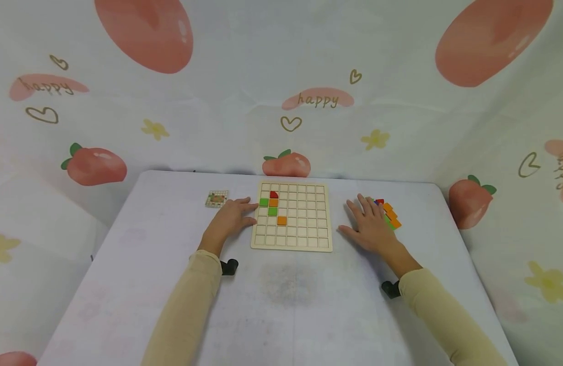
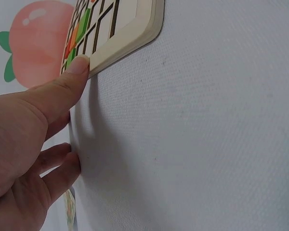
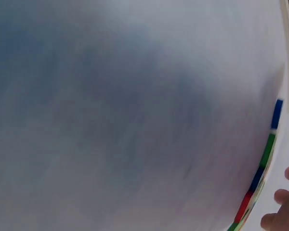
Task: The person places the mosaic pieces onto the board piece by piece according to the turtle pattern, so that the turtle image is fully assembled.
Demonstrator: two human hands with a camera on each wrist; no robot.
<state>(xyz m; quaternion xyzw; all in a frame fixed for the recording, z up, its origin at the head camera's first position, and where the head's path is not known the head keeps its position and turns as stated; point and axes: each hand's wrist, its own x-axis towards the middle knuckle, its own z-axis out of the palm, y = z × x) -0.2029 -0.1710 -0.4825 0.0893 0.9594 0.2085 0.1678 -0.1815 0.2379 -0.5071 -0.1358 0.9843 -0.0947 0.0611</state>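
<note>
A pale wooden grid board (image 1: 309,218) lies on the table. On its left side sit a red rounded tile (image 1: 274,194), an orange tile (image 1: 273,203) under it, two green tiles (image 1: 273,211) and a lower orange tile (image 1: 282,220). My left hand (image 1: 228,218) rests at the board's left edge; in the left wrist view the thumb (image 2: 78,66) touches the rim. With fingers spread, my right hand (image 1: 368,223) is over or beside a pile of coloured tiles (image 1: 393,222), partly hiding it. In the right wrist view only fingertips (image 3: 282,196) show, near blue, green and red tiles (image 3: 267,150).
A small patterned card (image 1: 216,199) lies left of the board, close to my left hand. The table (image 1: 290,325) has a white cover. Behind it hangs a fruit-printed cloth (image 1: 236,101). A black device (image 1: 229,267) is on my left wrist, another (image 1: 391,289) on my right.
</note>
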